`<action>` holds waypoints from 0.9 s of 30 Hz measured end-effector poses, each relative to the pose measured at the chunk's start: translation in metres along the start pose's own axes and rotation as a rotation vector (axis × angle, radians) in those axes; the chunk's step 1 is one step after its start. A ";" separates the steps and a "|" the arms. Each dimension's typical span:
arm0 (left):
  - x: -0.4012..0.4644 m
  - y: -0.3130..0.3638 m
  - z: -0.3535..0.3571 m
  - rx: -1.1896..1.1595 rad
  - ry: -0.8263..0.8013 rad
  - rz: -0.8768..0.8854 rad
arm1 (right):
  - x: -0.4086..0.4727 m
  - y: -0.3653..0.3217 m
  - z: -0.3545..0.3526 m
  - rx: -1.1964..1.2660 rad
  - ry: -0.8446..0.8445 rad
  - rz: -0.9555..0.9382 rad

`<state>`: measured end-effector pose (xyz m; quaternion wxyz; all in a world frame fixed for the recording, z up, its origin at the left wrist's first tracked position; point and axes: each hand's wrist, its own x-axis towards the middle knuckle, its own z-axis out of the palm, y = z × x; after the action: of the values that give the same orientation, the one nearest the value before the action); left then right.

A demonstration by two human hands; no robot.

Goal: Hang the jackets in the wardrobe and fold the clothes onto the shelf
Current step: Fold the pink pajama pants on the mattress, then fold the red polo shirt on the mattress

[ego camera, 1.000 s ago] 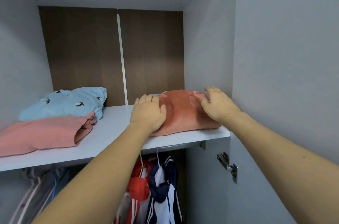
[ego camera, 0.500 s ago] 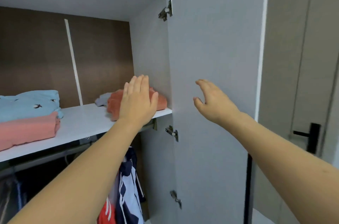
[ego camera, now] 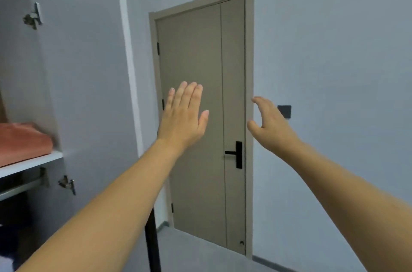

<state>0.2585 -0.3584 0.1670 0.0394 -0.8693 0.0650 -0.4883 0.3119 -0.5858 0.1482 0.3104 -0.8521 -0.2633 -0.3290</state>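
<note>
Fingers (ego camera: 186, 95) of the left hand (ego camera: 182, 120) are held straight and close together, thumb splayed, nothing touched; the right hand (ego camera: 270, 125) is seen with fingers loosely curved apart, nothing held; a folded orange garment (ego camera: 24, 140) is laid on the wardrobe shelf (ego camera: 31, 163) at far left; a beige room door (ego camera: 200, 115) is seen beyond both hands.

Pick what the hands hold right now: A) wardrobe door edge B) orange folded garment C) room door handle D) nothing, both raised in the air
D: the left hand and right hand are up with fingers relaxed, grasping nothing; the orange folded garment lies on the shelf.
</note>
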 end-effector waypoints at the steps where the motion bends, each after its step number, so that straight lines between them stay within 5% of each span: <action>1: 0.011 0.023 0.016 -0.008 -0.013 0.012 | -0.004 0.027 -0.015 -0.026 0.007 0.038; 11: 0.086 0.267 0.186 -0.148 -0.175 0.261 | -0.041 0.276 -0.128 -0.261 0.040 0.303; 27: 0.173 0.555 0.445 -0.735 -0.378 0.549 | -0.108 0.563 -0.174 -0.479 0.089 0.789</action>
<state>0.6865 -0.9313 0.0080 -0.1315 -0.8498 0.4512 -0.2386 0.5409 -1.1105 -0.0277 0.2171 -0.9200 0.1779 -0.2736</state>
